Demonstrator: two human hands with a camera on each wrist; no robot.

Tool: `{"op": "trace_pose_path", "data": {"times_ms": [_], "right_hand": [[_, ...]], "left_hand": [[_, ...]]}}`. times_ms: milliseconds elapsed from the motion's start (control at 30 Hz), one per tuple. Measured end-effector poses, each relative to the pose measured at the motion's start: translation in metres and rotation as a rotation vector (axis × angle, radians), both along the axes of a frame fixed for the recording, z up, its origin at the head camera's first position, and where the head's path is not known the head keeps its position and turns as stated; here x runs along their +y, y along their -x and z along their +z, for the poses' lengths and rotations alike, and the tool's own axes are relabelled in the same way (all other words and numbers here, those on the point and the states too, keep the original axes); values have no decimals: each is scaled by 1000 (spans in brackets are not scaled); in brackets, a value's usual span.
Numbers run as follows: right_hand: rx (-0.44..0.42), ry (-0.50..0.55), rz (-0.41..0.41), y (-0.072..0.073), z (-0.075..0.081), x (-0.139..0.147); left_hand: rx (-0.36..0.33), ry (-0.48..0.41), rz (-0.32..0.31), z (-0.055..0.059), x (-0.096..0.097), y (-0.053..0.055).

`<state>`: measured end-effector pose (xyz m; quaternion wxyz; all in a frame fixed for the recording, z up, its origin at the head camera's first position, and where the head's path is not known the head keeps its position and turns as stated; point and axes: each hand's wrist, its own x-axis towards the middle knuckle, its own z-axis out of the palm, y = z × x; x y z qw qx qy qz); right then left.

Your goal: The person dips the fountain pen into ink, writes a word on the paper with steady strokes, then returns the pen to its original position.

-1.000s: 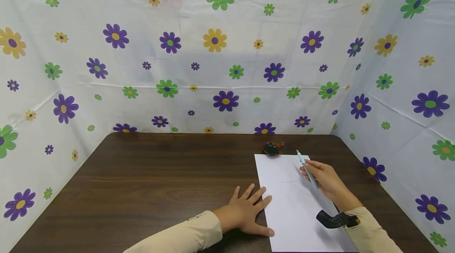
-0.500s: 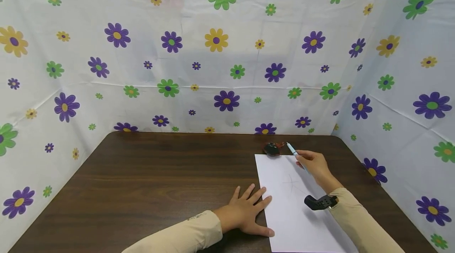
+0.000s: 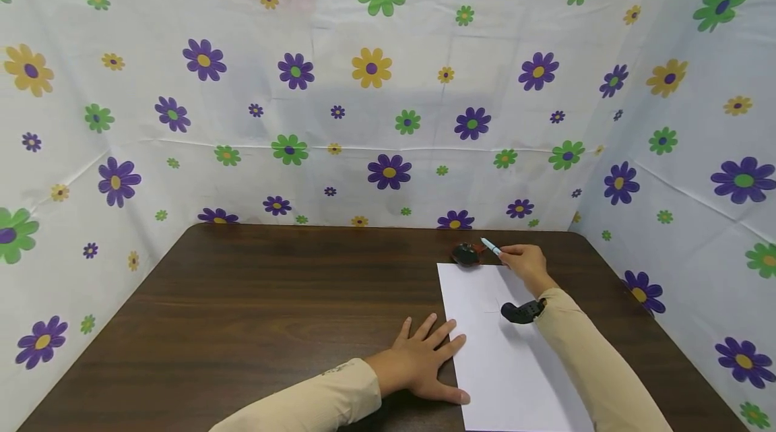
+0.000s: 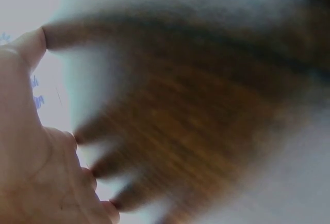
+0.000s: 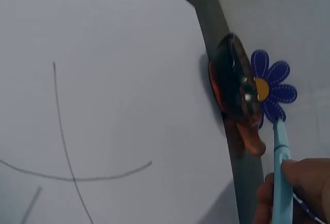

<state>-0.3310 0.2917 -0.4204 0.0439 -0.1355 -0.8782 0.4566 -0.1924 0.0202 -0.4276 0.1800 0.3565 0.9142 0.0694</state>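
Note:
My left hand [image 3: 424,361] lies with fingers spread at the left edge of a white sheet of paper [image 3: 509,371], its thumb and fingertips on the sheet. Near the paper's top edge, my right hand [image 3: 526,263] pinches a light blue pen [image 5: 282,182], which points up and left. The pen's end is close to a small glossy figure [image 3: 465,255], dark on top and reddish-brown below, standing at the sheet's top edge. Its brown knob [image 5: 251,139] faces the pen in the right wrist view. Thin crossing lines [image 5: 72,177] mark the paper.
The dark brown wooden table [image 3: 273,290] extends left of the paper. A white curtain [image 3: 242,81] with flowers hangs behind it and at both sides. A black strap device [image 3: 523,312] sits on my right wrist, over the sheet.
My right hand has moved up and left with the pen, from over the paper to beside the dark figure. My left hand stays in place.

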Motion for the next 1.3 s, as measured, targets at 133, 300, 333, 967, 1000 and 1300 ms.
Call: {"op": "trace_pose_path", "data": {"times_ms": [133,300,333,967,1000,1300], "right_hand": [[1,-37,-5,3,-2,2],[12,-58,-7,5,-6,3],[15,-69,-5,6,-7,2],[-6,-103,-27,9,-18,-1],[-5,-104,-22,9,-18,-1],[1,-94,-14,9,-20,-1]], "left_hand": [[11,8,-2,-1,1,0],[17,12,-5,-1,1,0],[17,13,-5,-1,1,0],[18,23,5,4,1,-3],[17,23,5,4,1,-3],[11,26,14,6,1,-4]]}}
